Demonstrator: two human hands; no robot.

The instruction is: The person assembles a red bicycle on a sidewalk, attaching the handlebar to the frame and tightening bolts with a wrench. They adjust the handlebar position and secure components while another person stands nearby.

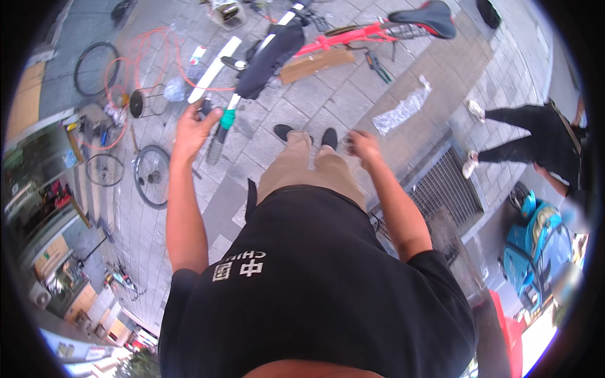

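My left hand (193, 131) is beside the front end of a red bicycle (331, 39). Its thumb is apart from its fingers, with a small dark part between them that I cannot make out. Just right of it, a green collar (227, 118) sits above a grey ribbed grip (215, 145), below a white bar partly covered by a dark cloth-like cover (271, 60). Beyond my fingertips lies a long white strip (215, 69). My right hand (363, 146) hangs in the air right of my shoes, fingers loosely bent and apart, slightly blurred, holding nothing visible.
Loose wheels (152, 176) and a tyre (96, 68) lie left, near an orange hose (135, 47). Clear plastic wrap (403, 107), a flat cardboard piece (317, 65) and a metal floor grate (446, 183) are ahead and right. Another person's legs (513, 135) and a blue stroller (535, 239) are far right.
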